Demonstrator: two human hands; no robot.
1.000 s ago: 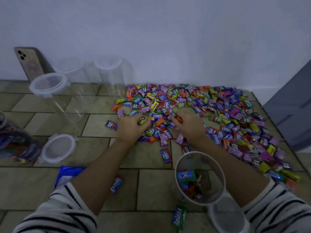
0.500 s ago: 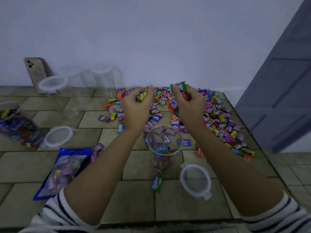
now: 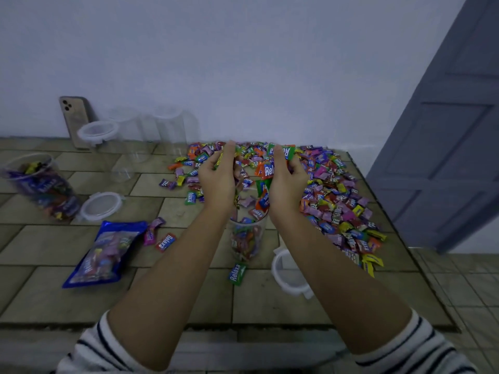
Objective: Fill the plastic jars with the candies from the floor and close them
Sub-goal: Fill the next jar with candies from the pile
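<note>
A clear plastic jar (image 3: 247,238), partly filled with candies, stands upright on the tiled floor between my forearms. My left hand (image 3: 217,179) and my right hand (image 3: 286,182) are cupped side by side just above its mouth, palms facing each other, each holding wrapped candies. Several candies are falling between the hands into the jar. The big pile of coloured candies (image 3: 332,195) spreads over the floor behind and to the right. The jar's white lid (image 3: 290,276) lies by my right forearm, partly hidden.
A candy-filled jar (image 3: 40,184) leans at the left, a loose lid (image 3: 101,206) beside it. Empty clear jars (image 3: 129,139) stand by the wall next to a leaning phone (image 3: 75,120). A blue candy bag (image 3: 105,252) lies front left. A grey door (image 3: 445,147) stands right.
Both hands left the pile with handfuls of candies and rose over the jar. They have tilted inward since, and candies now drop from them into the jar.
</note>
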